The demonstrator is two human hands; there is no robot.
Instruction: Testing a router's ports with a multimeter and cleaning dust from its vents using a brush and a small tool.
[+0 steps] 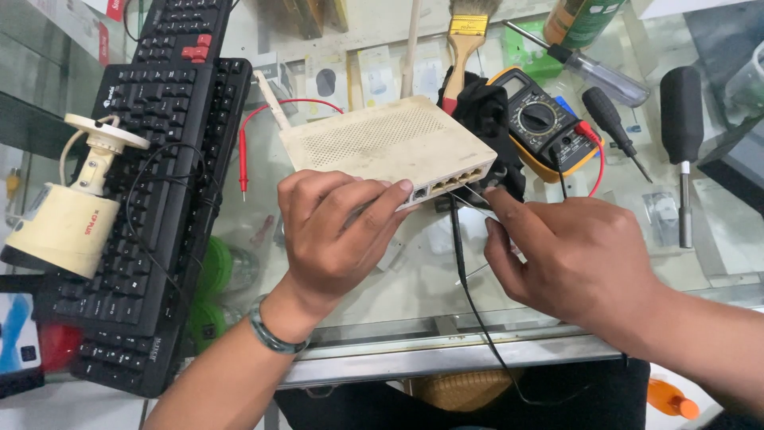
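Note:
A cream-white router (382,142) with a row of ports on its near side lies on the glass counter (414,279). My left hand (334,235) rests on the router's near left corner, thumb by the ports. My right hand (569,255) pinches a thin metal probe or wire at the ports on the router's right end. A black cable (465,279) runs from the port side down off the counter's front edge.
A black keyboard (159,199) lies at left with a white security camera (72,215) on it. A yellow multimeter (545,123) with red leads, a paintbrush (464,40), two screwdrivers (611,119) and a black-handled tool (682,127) sit behind and right.

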